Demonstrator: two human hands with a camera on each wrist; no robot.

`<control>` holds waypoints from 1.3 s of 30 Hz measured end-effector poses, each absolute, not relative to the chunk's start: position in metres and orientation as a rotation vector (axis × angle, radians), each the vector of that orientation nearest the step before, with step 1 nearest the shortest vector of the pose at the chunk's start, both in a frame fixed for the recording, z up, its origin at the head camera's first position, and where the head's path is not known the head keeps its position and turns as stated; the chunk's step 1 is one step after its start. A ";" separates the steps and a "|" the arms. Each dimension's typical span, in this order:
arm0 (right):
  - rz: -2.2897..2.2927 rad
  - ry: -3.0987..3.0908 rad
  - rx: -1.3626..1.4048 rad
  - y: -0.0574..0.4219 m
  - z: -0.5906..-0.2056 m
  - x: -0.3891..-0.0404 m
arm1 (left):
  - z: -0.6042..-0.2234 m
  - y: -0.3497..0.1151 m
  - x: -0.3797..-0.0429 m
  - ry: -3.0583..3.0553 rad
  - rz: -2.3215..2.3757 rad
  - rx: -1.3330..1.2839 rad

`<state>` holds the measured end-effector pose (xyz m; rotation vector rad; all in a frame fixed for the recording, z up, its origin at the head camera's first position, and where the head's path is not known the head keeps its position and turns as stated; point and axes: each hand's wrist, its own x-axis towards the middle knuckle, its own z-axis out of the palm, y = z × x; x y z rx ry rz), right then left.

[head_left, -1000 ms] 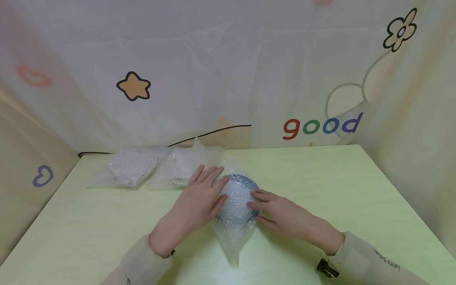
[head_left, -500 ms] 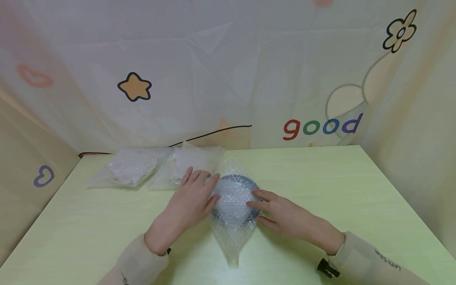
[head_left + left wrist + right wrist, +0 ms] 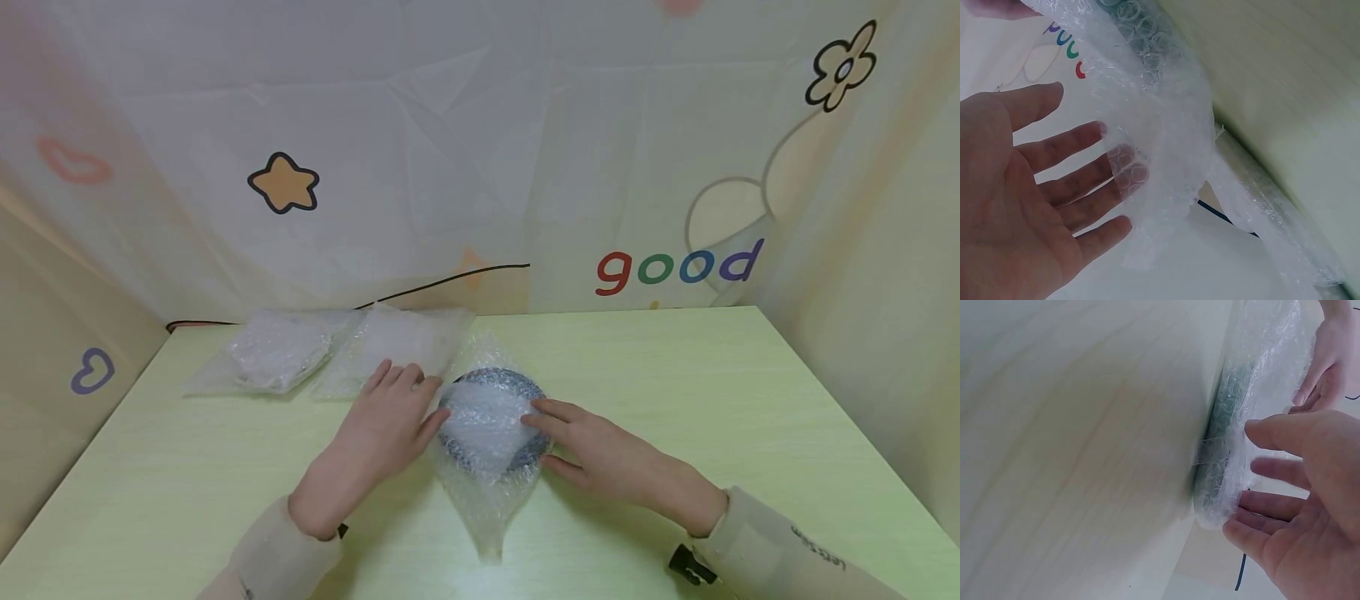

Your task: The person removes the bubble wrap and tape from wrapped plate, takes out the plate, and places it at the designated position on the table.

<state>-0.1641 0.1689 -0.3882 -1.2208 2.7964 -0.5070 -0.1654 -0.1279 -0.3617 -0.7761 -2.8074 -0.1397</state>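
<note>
A round, flat, plate-like thing with a dark blue rim (image 3: 510, 382) lies on the table, with bubble wrap (image 3: 487, 492) folded over its middle and spreading to a point toward the front. At its left side, my left hand (image 3: 375, 429) has its fingers extended. In the left wrist view, several of those fingers lie behind a see-through flap of bubble wrap (image 3: 1160, 150). My right hand (image 3: 588, 442) rests its fingertips on the wrapped right edge. The right wrist view shows those fingers (image 3: 1266, 503) spread against the side of the wrapped bundle (image 3: 1219, 475).
Two bubble-wrapped parcels, a left one (image 3: 277, 350) and a right one (image 3: 397, 337), lie at the back left of the pale green table (image 3: 675, 367). Behind them hangs a printed curtain (image 3: 480, 167). A black clip (image 3: 690, 565) sits beside the right sleeve.
My left hand has moved left and toward the front, away from the middle of the bundle. The raised wrap flap has tipped left and lower, baring more blue rim. The right hand stays nearly still.
</note>
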 end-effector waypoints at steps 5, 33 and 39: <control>-0.573 2.800 -1.148 0.168 -0.389 -0.164 | -0.364 -0.133 -0.165 -2.762 -0.159 -0.779; -0.358 2.780 -1.300 0.160 -0.389 -0.163 | -0.356 -0.140 -0.167 -2.919 -0.488 -0.589; -0.314 2.770 -1.376 0.156 -0.389 -0.163 | -0.352 -0.142 -0.165 -3.000 -0.500 -0.606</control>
